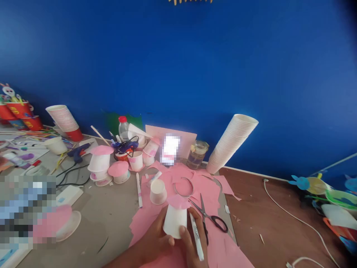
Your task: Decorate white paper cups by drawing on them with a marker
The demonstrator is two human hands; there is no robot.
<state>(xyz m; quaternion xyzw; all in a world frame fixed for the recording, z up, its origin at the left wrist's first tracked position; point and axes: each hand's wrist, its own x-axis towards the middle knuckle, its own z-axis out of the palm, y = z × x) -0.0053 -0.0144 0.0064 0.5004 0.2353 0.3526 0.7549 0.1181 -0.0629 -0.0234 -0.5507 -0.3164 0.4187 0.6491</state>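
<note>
Cup clamped low at center

Pink-topped cups stand at left on the gray desk. The left hand reaches in on a slanting forearm, fingers curled along the cup's side, thumb by its wide lower rim. Upturned beneath a pink disc, the cup is in the close grip of both hands, above pink paper. The right hand points upward, thumb pressed on the cup's front, a white marker along its fingers. Scissors lie just beyond.
</note>
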